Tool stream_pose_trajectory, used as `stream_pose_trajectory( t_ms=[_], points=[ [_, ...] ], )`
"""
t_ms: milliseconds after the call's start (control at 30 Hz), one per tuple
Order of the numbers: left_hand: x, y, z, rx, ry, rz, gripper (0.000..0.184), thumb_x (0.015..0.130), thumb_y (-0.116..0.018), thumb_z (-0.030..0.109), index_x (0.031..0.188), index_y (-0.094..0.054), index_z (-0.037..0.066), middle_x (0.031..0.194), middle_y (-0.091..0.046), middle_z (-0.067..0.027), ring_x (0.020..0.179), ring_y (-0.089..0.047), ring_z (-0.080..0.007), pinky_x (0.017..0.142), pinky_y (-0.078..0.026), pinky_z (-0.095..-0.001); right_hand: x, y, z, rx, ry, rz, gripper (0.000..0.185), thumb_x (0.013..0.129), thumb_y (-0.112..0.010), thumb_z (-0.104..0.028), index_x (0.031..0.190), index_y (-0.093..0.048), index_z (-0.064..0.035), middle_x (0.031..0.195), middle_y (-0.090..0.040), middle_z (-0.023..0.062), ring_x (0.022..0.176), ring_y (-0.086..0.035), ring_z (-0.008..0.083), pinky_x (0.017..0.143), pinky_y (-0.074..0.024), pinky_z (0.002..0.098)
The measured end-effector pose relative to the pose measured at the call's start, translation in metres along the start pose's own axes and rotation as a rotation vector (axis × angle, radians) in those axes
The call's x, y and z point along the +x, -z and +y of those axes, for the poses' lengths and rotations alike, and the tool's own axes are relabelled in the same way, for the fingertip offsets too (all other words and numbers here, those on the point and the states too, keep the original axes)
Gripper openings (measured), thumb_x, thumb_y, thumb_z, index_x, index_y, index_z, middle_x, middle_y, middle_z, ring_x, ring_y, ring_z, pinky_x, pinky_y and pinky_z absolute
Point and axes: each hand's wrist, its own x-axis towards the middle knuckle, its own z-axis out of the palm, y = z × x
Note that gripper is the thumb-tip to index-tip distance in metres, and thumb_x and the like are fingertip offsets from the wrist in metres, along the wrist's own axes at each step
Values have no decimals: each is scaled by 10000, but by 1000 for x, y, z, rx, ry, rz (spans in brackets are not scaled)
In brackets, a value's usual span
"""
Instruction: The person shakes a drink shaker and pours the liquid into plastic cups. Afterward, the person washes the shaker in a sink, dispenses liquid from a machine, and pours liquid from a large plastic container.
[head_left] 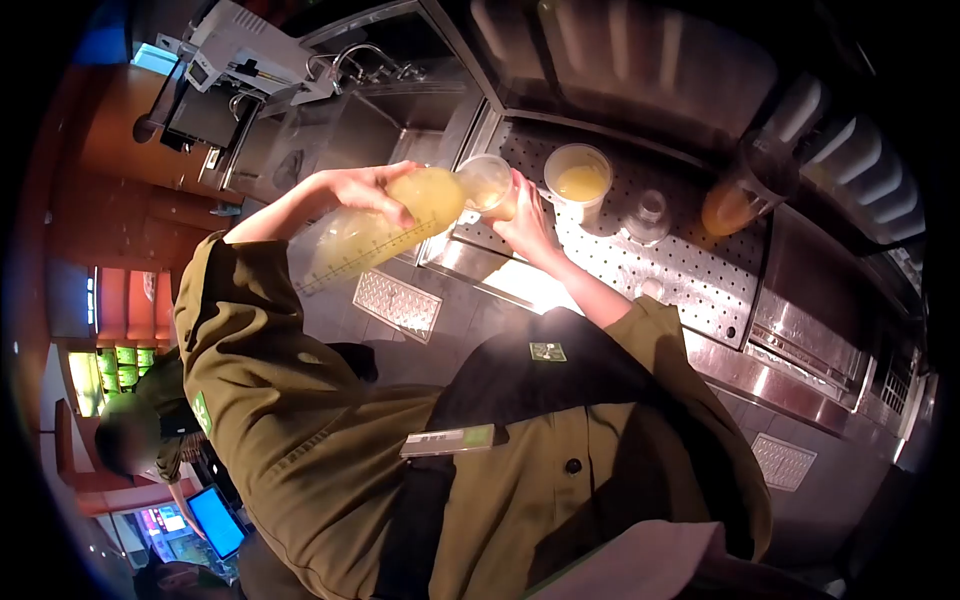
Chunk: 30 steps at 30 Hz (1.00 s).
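My left hand (370, 194) is wrapped round a clear graduated pitcher (345, 245) of yellow liquid. The pitcher lies tilted far over, its liquid gathered at the end beside a clear plastic cup (487, 172). That cup is gripped by my right hand (530, 222) and has some yellow liquid in it. Whether liquid is flowing between them I cannot tell. Just right of my right hand, a second cup (579, 160) of yellow drink stands on the perforated steel drainboard (690, 270). A small clear vessel (648, 218) stands farther right.
A clear jug with orange liquid (735, 205) stands at the drainboard's right end. A sink (385, 125) with a faucet (360, 60) lies at upper left. Metal grates (397, 304) are set in the floor. Another person (150, 425) is near a lit tablet (217, 522) at lower left.
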Motion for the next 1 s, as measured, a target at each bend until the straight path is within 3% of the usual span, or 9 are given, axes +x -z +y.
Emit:
stream_pose_trajectory(
  t_ms=[300, 500, 600, 700, 833, 1000],
  points=[
    [10, -4, 19, 281, -31, 20, 932, 619, -776, 270, 1377, -258, 108, 1207, -517, -130, 1133, -492, -240, 950, -402, -363, -11, 0, 30, 53, 51, -44, 921, 627, -733, -167, 1377, -211, -52, 1318, -281, 181, 1205, -380, 360, 999, -364, 406],
    [10, -8, 32, 545, 0, 102, 965, 556, -785, 343, 1353, -286, 125, 1193, -537, -134, 1101, -529, -261, 919, -431, -373, -19, 0, 28, -50, 28, 11, 937, 623, -733, -157, 1389, -203, -53, 1295, -342, 203, 1218, -370, 359, 996, -368, 408],
    [11, -13, 39, 773, 3, 145, 968, 545, -781, 374, 1347, -288, 148, 1159, -561, -133, 1046, -563, -282, 885, -452, -384, -20, 0, 32, -41, 12, -12, 886, 633, -685, -108, 1385, -218, -61, 1365, -245, 233, 1223, -351, 400, 998, -363, 425],
    [6, -28, 55, 1053, 139, 229, 995, 536, -774, 415, 1358, -262, 189, 1035, -618, -140, 927, -613, -320, 809, -485, -405, -20, 3, 40, -102, -15, -51, 817, 661, -673, -127, 1364, -261, -67, 1289, -362, 220, 1179, -403, 386, 980, -373, 434],
    [0, -37, 66, 1185, 183, 256, 1017, 523, -780, 403, 1363, -248, 189, 966, -634, -144, 858, -629, -332, 750, -499, -404, -21, 0, 37, -127, -29, -20, 726, 694, -638, -166, 1337, -311, -89, 1236, -443, 183, 1159, -436, 359, 958, -393, 433],
    [7, -33, 61, 1243, 134, 273, 1036, 518, -784, 382, 1373, -234, 184, 931, -638, -141, 838, -631, -332, 721, -501, -400, -24, 4, 39, -149, -41, -23, 689, 681, -658, -172, 1298, -356, -112, 1206, -447, 200, 1119, -462, 379, 922, -412, 446]
  ],
)
